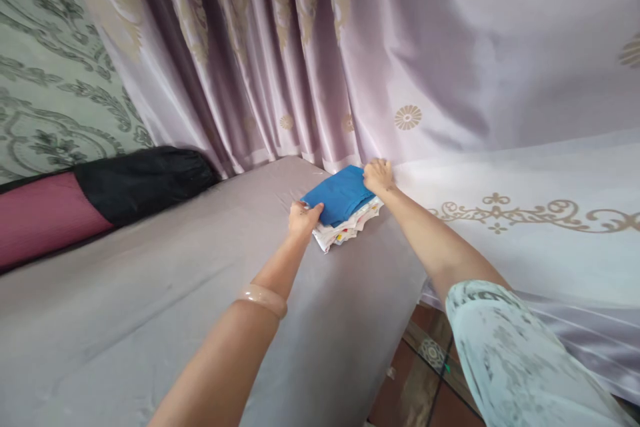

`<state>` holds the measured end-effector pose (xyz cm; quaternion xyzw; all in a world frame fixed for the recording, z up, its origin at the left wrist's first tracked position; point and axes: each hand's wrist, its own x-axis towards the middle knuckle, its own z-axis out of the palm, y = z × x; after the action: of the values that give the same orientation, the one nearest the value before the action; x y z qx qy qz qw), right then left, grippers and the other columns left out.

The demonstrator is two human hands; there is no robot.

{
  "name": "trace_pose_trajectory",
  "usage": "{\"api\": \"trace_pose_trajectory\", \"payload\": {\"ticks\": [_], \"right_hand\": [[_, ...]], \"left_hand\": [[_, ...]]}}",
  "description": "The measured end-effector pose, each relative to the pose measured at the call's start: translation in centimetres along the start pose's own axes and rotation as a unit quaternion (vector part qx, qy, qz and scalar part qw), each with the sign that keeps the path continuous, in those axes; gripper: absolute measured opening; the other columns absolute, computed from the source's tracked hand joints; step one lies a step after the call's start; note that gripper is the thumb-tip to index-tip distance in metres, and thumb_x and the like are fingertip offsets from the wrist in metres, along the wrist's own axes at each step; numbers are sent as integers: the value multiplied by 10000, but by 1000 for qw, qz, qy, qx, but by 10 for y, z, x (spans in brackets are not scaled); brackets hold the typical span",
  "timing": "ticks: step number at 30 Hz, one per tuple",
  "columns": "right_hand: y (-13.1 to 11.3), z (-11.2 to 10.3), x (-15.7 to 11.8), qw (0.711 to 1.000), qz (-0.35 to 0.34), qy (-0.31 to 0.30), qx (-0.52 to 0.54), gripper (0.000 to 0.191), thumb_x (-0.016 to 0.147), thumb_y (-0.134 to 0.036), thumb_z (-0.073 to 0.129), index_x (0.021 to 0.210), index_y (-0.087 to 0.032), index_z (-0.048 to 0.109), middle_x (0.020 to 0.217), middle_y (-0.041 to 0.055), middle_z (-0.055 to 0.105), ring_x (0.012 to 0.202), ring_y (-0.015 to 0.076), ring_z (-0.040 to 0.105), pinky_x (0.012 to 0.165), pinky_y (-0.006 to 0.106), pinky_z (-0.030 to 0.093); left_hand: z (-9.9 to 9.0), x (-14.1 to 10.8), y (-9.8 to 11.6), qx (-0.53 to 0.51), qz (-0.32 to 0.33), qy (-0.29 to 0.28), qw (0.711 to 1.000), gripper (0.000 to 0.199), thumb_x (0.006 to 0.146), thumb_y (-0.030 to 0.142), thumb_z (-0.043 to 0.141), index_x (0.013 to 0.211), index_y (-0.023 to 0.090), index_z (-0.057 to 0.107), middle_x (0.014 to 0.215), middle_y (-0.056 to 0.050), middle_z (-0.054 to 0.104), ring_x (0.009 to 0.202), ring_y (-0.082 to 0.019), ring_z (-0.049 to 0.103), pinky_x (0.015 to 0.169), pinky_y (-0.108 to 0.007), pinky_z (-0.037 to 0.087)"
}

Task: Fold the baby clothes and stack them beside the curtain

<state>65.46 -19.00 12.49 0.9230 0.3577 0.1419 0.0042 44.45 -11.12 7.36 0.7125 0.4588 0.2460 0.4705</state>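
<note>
A folded blue cloth point(340, 193) lies on top of a small stack of folded white and patterned cloths point(350, 225), near the far corner of the grey-covered bed point(210, 293). My left hand point(303, 217) grips the blue cloth's near left corner, its thumb on top and the other fingers underneath. At the far right corner, my right hand point(379, 175) has its fingers curled closed over the edge of the blue cloth. Whether either hand also pinches the cloths below is hidden.
A long pink and black bolster-like bundle point(105, 200) lies along the bed's left side, against green patterned wallpaper point(50, 67). Pink-mauve curtains point(280, 47) hang right behind the stack and down the right side. Tiled floor point(425, 373) shows beyond the bed's right edge.
</note>
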Motion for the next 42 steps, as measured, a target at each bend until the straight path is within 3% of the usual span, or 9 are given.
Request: {"api": "trace_pose_trajectory", "payload": {"ticks": [4,9,13,17,21,26,30,35,42], "right_hand": [[-15,5,-13,999,8,34,8,411,897,-128,368,1182,-115,665,1249,205,600,1191,334,480,984,488,301],[-34,7,-10,989,-120,9,83,492,997,-358,245,1347,-174,537,1467,123,462,1343,303,361,1089,489,245],[-32,22,-7,986,-61,-88,127,589,997,-495,148,1404,-223,475,1538,86,370,1396,353,285,1102,614,194],[-24,38,-12,984,-45,-74,157,587,994,-510,131,1378,-257,496,1513,79,408,1374,346,330,1084,642,223],[-22,41,-10,984,-47,-68,158,601,989,-529,128,1373,-259,502,1506,74,418,1372,350,336,1083,652,225],[-30,25,-11,985,-47,-76,149,621,981,-536,162,1428,-213,449,1548,126,339,1409,364,277,1090,675,194],[-59,7,-30,981,-142,-15,130,611,990,-515,194,1465,-192,402,1579,134,272,1452,329,198,1135,635,131],[-95,1,-60,937,-322,-37,133,523,997,-455,250,1444,-260,442,1581,71,292,1472,284,162,1160,584,102],[-101,13,-79,934,-332,-14,132,462,991,-334,292,1385,-238,513,1478,63,469,1405,257,319,1152,552,162]], "left_hand": [[-5,-21,6,143,87,-34,985,477,842,395,628,1295,281,531,954,-37,678,1035,-237,611,931,-391,438],[-6,-40,3,267,182,-18,946,376,903,421,535,1245,299,630,1202,-102,578,1185,-295,484,975,-417,398],[-10,-49,-12,286,216,-12,933,400,915,455,511,1289,345,604,1310,-106,471,1183,-307,458,966,-436,398],[-28,-53,-42,270,248,-40,930,428,933,459,477,1340,348,546,1337,-96,450,1157,-273,481,969,-421,407],[-69,-52,-91,308,227,-20,923,474,934,442,457,1368,257,507,1319,-125,493,1152,-280,498,961,-431,430],[-153,-56,-157,418,174,30,891,501,925,448,415,1348,194,505,1329,-152,519,1165,-317,513,947,-452,448],[-207,-72,-187,465,97,64,877,583,932,516,325,1364,160,491,1362,-165,504,1188,-346,505,946,-480,444],[-221,-90,-196,488,75,50,868,632,957,491,195,1426,139,431,1452,-146,447,1312,-322,433,1035,-478,386],[-216,-93,-194,500,94,61,859,634,959,454,164,1417,119,447,1467,-150,443,1363,-310,377,1046,-488,377]]}}
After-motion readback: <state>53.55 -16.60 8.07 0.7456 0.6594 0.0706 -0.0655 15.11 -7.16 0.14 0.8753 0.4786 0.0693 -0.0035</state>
